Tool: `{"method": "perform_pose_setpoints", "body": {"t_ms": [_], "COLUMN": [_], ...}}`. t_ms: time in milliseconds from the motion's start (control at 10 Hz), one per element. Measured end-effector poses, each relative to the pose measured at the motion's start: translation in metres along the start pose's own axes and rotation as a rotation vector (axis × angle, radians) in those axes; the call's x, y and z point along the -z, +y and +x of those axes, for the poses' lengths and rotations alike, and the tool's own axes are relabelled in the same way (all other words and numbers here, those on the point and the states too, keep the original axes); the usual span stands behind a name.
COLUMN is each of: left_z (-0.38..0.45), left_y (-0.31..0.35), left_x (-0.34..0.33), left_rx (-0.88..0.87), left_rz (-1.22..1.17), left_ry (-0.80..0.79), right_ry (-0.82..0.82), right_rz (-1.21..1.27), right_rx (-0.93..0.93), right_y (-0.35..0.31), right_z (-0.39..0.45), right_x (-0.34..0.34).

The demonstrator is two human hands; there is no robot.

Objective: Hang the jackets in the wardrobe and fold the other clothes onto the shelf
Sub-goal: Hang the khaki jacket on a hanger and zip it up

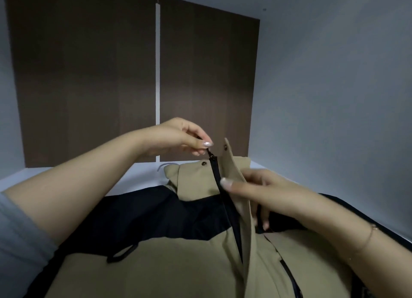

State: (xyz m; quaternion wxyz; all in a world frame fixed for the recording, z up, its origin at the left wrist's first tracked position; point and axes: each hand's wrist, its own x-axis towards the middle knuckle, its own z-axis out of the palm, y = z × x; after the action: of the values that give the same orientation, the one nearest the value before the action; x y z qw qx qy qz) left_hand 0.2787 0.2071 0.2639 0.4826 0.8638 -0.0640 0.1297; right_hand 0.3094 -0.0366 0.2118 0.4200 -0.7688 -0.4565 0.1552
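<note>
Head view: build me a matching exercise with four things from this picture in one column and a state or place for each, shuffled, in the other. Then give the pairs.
Things:
1. left hand
2. right hand
3. jacket
4. wardrobe doors

States or places:
A. dark brown, closed, at the back
B. pinches the zip pull at the collar
C. tan and black, lying flat on the white surface
D. holds the tan front flap beside the zip

Pairs: 1-B, 2-D, 3-C, 4-A

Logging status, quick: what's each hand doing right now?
Left hand: pinching the black zipper pull of the tan-and-black jacket.
Right hand: gripping the jacket's tan front flap.
</note>
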Motion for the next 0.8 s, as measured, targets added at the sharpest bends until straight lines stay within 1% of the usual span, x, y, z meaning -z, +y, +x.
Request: {"method": "perform_pose_setpoints", "body": {"t_ms": [100,200,300,400,500,600,700,800], "left_z": [-0.008,-0.021,-0.039,-0.052,-0.059,-0.069,-0.081,-0.092], "left_y": [0.003,0.004,-0.008,-0.017,-0.022,-0.023,-0.025,-0.018], "left_x": [0.013,0.026,0.016,-0.004,-0.023,-0.03,-0.045,-0.063], "left_rx": [0.115,0.337,0.661,0.796,0.778,0.763,0.613,0.302], "left_rz": [0.009,0.267,0.576,0.586,0.422,0.386,0.357,0.384], "left_ry": [-0.065,-0.026,-0.034,-0.091,-0.019,0.065,0.226,0.47], "right_ry": [0.156,-0.254,-0.409,-0.401,-0.355,-0.312,-0.161,0.195], "right_rz": [-0.092,-0.482,-0.626,-0.697,-0.418,-0.208,-0.382,-0.459], "right_rx": [0.231,0.369,0.403,0.471,0.393,0.331,0.507,0.661], "right_y": [0.0,0.013,0.035,0.044,0.046,0.045,0.045,0.042], "right_z": [0.004,0.011,0.019,0.022,0.022,0.018,0.012,0.006], "right_x": [0.013,0.002,-0.01,-0.011,-0.011,-0.009,-0.001,0.013]}}
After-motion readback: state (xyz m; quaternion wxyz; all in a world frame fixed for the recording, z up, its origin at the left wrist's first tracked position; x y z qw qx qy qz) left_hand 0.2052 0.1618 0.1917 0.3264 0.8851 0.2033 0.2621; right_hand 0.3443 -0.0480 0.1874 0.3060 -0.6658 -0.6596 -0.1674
